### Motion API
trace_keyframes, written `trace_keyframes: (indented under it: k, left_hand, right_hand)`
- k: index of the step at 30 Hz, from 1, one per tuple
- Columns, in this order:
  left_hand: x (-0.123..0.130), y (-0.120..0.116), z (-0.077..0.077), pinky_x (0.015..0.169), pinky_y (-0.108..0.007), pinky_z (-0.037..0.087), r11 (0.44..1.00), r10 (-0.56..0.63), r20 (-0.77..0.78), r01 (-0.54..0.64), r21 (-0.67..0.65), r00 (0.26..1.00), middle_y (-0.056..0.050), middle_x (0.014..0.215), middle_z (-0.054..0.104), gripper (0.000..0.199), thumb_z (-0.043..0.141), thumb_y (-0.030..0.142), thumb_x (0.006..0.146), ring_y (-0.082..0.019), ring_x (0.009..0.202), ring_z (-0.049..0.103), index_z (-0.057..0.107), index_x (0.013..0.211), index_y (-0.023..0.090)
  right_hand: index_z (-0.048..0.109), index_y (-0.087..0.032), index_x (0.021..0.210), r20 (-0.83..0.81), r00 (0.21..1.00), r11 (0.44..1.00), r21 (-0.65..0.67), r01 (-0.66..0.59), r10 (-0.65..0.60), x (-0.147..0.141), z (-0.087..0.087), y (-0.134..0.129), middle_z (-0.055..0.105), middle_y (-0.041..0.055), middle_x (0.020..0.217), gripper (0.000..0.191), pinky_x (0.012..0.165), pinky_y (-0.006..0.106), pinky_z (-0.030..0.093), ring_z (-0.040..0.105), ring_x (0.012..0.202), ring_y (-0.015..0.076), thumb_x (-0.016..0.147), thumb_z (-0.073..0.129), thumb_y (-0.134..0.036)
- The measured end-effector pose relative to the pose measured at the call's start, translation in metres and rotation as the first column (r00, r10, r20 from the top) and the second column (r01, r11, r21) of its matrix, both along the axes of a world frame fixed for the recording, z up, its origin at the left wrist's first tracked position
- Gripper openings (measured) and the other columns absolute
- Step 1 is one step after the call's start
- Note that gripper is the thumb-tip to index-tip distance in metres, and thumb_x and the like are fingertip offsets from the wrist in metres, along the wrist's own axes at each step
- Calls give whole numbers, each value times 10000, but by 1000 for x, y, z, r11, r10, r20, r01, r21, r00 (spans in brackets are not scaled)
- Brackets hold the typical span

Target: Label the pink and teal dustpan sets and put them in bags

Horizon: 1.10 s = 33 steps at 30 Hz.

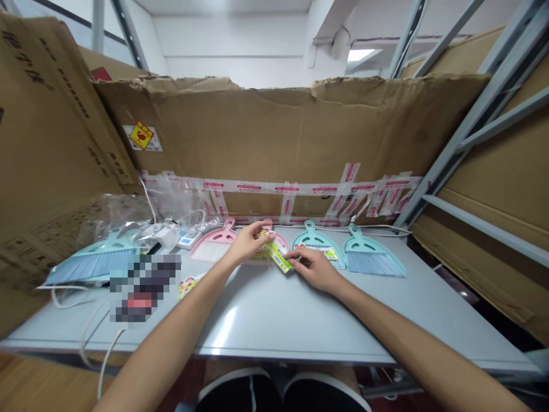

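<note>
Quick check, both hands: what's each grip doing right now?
Left hand: closed, holding a yellow-green printed label.
Right hand: closed, pinching the same label's lower end.

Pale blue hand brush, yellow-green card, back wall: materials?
The pale blue hand brush: matte moulded plastic, smooth head; bristles look like synthetic fibre, very even. The yellow-green card: probably coated printed paperboard, slightly glossy. The back wall: corrugated cardboard, matte brown, torn along the top.

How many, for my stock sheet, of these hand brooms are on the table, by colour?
Mint-green hand brooms: 3
Pink hand brooms: 2 (one partly hidden behind the yellow-green label)
Total: 5
</note>
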<state>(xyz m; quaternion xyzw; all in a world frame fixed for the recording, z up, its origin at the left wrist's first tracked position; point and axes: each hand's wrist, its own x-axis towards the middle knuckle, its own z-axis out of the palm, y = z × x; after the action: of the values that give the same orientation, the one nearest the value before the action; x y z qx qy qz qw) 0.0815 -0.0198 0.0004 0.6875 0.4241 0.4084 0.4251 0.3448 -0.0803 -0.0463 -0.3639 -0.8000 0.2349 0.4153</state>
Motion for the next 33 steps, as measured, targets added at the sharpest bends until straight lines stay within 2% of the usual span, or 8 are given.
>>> trace_keyframes:
  k: [4,7,10,15,20,27,31,33]
  left_hand:
    - [1,-5,2,651,-267,579,993,-121,0,121,9,993,-86,1157,804,940,859,546,924,-158,732,676,495,1733,235]
    - [2,-6,-2,738,-281,608,974,-216,-48,218,66,975,-57,1152,795,874,790,524,986,-161,788,698,462,1754,267]
    - [3,-4,-8,813,-294,617,963,-209,-103,223,152,973,-63,1216,793,764,720,467,1028,-179,892,721,500,1734,277]
    - [2,-3,-9,794,-282,596,966,-68,-158,104,235,985,-66,1203,800,751,649,370,1035,-177,869,719,459,1754,261]
    - [-1,-3,-6,757,-282,578,970,92,-159,-53,238,983,-70,1032,796,779,689,454,1028,-223,881,756,468,1736,215]
    - [-2,-1,-3,769,-296,565,955,105,-196,-44,293,975,-65,1020,797,607,741,522,977,-213,850,711,700,1487,196]
    - [-10,-2,12,767,-295,549,965,73,-179,-24,261,981,-71,1055,799,573,727,545,954,-208,844,696,740,1393,178]
    - [-21,0,22,778,-296,532,963,68,-226,-6,268,972,-67,1013,797,485,679,555,966,-213,854,691,785,1240,169]
  right_hand:
    - [836,-238,1210,-123,992,991,-135,11,-28,-2,-2,1,788,68,1062,263,705,329,595,735,779,189,1052,663,-357]
    - [812,-227,1279,-222,974,963,-269,-24,-37,-2,-5,3,756,54,1038,355,628,317,616,697,641,148,1036,692,-455]
    - [802,-215,1316,-261,964,951,-308,-31,-53,-2,-5,4,757,59,1052,426,636,304,634,719,686,153,984,768,-480]
    - [769,-226,1391,-295,955,959,-279,-55,-31,-3,-6,4,736,104,1235,568,636,255,632,772,916,196,869,897,-408]
    - [764,-237,1400,-260,966,983,-180,-46,-2,-4,-8,5,701,106,1289,535,627,246,618,764,901,175,888,874,-345]
    - [816,-225,1324,-214,976,993,-111,24,-48,-4,-9,7,762,80,1196,425,677,255,615,731,880,167,903,757,-217]
    - [823,-216,1269,-169,982,995,-68,73,-84,-19,4,8,805,73,1191,418,724,281,607,739,877,175,881,693,-127]
    - [831,-215,1202,-86,993,997,13,81,-79,-33,16,11,824,61,1118,340,781,306,600,742,880,186,920,672,-110]
